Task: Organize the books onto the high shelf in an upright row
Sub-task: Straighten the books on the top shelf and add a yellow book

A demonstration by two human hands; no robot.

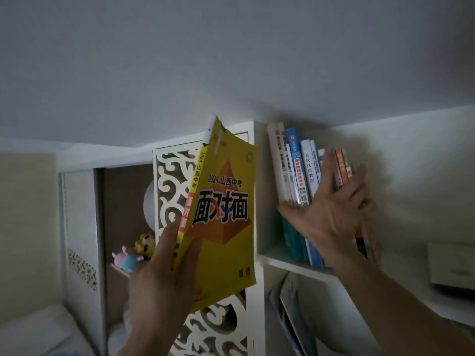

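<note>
The left hand (164,276) is pinching the yellow book (223,214) (thin and bendy, probably light) near its bottom spine, while the right hand (331,204), spread, is pressing the shelf's book row (295,173) at three o'clock.

The yellow book (226,209) reads "2024 山西中考 面对面" (spine likewise); one white spine (309,165) reads "古代汉语教程".

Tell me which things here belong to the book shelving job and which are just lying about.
Job: yellow book in left hand; row of books steadied by right hand; high shelf.
Lying about: plush toys, white box.
</note>
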